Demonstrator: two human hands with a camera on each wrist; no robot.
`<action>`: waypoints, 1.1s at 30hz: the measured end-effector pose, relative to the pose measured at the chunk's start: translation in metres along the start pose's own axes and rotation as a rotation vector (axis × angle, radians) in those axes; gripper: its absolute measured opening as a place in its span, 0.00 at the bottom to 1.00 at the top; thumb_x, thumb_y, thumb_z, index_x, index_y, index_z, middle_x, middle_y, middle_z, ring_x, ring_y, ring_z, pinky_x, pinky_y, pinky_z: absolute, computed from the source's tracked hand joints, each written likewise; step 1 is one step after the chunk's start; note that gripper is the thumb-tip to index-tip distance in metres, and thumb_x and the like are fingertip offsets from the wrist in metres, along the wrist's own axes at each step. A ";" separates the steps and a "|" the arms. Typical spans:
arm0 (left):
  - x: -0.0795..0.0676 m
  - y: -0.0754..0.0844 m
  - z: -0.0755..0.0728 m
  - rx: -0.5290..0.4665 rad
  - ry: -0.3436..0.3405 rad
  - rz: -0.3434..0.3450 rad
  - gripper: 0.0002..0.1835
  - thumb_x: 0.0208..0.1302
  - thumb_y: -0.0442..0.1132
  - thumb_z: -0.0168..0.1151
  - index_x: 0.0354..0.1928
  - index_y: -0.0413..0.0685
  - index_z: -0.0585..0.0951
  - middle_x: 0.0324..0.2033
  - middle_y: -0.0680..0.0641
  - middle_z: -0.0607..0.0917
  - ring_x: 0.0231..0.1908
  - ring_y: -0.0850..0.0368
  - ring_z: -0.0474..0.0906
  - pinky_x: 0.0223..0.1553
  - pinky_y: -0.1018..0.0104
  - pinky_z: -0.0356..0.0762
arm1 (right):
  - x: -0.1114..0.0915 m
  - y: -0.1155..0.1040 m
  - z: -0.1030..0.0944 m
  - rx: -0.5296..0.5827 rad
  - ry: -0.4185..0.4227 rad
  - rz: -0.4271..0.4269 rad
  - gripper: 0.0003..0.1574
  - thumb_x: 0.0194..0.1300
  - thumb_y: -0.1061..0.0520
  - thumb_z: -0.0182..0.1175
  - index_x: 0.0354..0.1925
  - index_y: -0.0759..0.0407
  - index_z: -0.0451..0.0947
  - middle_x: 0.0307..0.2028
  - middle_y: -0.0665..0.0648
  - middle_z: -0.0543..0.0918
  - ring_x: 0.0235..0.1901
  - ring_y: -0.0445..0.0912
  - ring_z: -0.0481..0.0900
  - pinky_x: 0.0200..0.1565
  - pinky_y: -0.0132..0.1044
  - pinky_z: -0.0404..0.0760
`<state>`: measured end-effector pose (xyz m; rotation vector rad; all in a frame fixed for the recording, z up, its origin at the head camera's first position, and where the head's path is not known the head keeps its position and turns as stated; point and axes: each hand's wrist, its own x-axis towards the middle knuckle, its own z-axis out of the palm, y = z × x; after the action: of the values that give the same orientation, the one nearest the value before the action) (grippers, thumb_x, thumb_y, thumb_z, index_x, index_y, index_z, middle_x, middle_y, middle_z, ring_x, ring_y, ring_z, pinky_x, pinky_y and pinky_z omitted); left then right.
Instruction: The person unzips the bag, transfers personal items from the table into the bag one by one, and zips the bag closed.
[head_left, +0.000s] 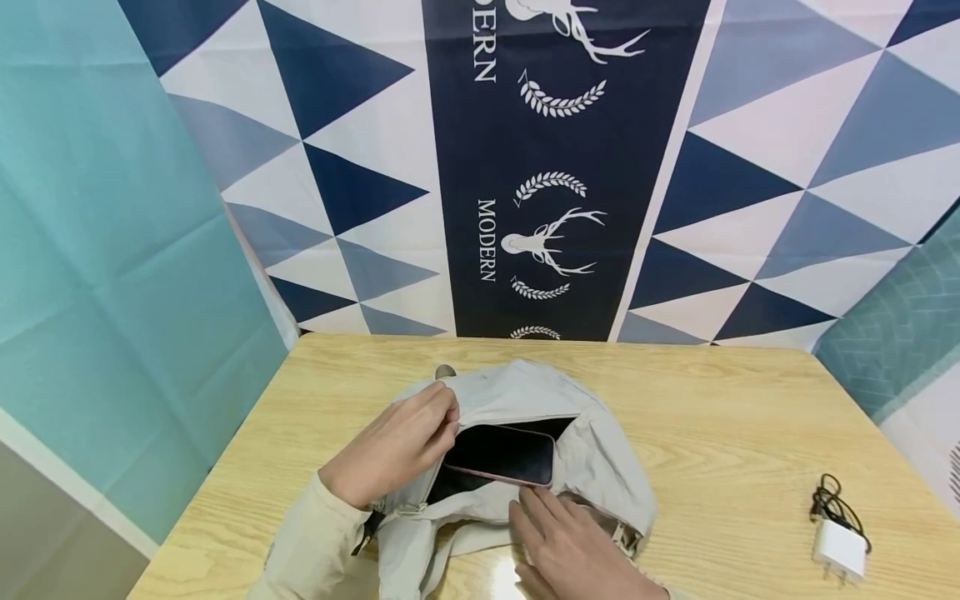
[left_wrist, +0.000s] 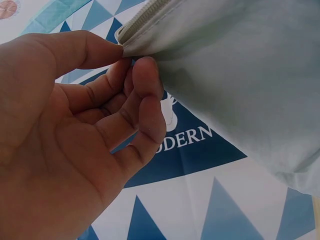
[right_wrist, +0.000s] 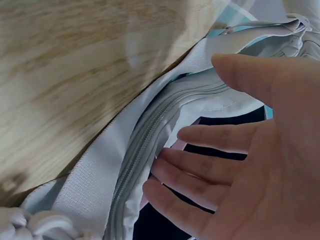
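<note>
A light grey fabric bag [head_left: 517, 392] lies on the table with its zipped top spread apart. Inside the opening a dark-screened phone [head_left: 501, 454] shows, its reddish edge towards me. At the opening's left end, my left hand [head_left: 397, 442] pinches the bag's cloth between thumb and fingers, close beside the zipper [left_wrist: 145, 20] in the left wrist view. My right hand [head_left: 566, 542] is at the near edge of the opening, its fingertips by the phone's near edge. In the right wrist view its fingers [right_wrist: 200, 185] are extended over the near zipper and strap [right_wrist: 95, 185].
On the right part of the wooden table [head_left: 720, 433] lie a white charger plug [head_left: 840, 548] and a black coiled cable [head_left: 834, 508]. A patterned cloth [head_left: 367, 167] hangs behind the table, and a teal cloth [head_left: 112, 250] on the left.
</note>
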<state>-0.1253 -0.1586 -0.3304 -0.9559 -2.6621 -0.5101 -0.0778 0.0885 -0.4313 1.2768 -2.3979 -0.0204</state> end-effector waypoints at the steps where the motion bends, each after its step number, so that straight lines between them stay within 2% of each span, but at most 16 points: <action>1: 0.000 0.000 0.000 -0.001 0.003 0.000 0.05 0.65 0.39 0.44 0.32 0.56 0.69 0.27 0.61 0.66 0.21 0.69 0.62 0.22 0.78 0.64 | 0.000 0.000 0.000 0.008 -0.010 0.011 0.37 0.52 0.39 0.59 0.51 0.64 0.70 0.50 0.65 0.74 0.51 0.55 0.72 0.41 0.43 0.76; 5: 0.000 0.000 -0.001 -0.001 0.005 0.002 0.05 0.65 0.39 0.44 0.32 0.56 0.69 0.27 0.62 0.65 0.22 0.69 0.62 0.23 0.78 0.65 | 0.000 0.002 0.000 0.048 -0.035 0.070 0.39 0.51 0.40 0.61 0.55 0.62 0.67 0.53 0.63 0.72 0.53 0.54 0.70 0.44 0.45 0.74; 9: 0.000 0.001 -0.001 0.004 -0.001 0.003 0.05 0.65 0.39 0.44 0.32 0.56 0.69 0.27 0.62 0.66 0.22 0.69 0.63 0.23 0.78 0.65 | 0.000 0.004 0.002 0.063 -0.016 0.105 0.40 0.52 0.40 0.61 0.57 0.60 0.66 0.53 0.62 0.70 0.54 0.54 0.68 0.47 0.47 0.72; 16: 0.000 0.003 -0.001 0.037 -0.004 0.006 0.05 0.65 0.39 0.45 0.32 0.55 0.69 0.27 0.61 0.66 0.20 0.70 0.62 0.21 0.78 0.64 | 0.005 0.004 0.010 0.055 -0.014 0.112 0.41 0.58 0.33 0.50 0.60 0.59 0.63 0.57 0.62 0.67 0.58 0.55 0.64 0.53 0.49 0.65; 23: 0.000 0.004 0.001 0.058 0.000 0.014 0.04 0.65 0.40 0.45 0.32 0.54 0.70 0.27 0.60 0.66 0.20 0.69 0.62 0.21 0.78 0.63 | 0.005 0.005 0.012 0.080 0.014 0.145 0.47 0.55 0.31 0.51 0.61 0.60 0.62 0.58 0.64 0.66 0.58 0.56 0.64 0.54 0.49 0.65; 33: 0.001 0.003 0.002 0.056 0.007 0.016 0.05 0.65 0.39 0.44 0.31 0.55 0.69 0.27 0.61 0.66 0.20 0.70 0.62 0.21 0.78 0.63 | 0.012 0.007 0.016 0.049 -0.018 0.171 0.47 0.59 0.32 0.48 0.65 0.60 0.56 0.61 0.64 0.62 0.60 0.55 0.61 0.54 0.49 0.64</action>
<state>-0.1243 -0.1556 -0.3313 -0.9564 -2.6452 -0.4317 -0.0951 0.0803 -0.4400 1.0921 -2.5287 0.0772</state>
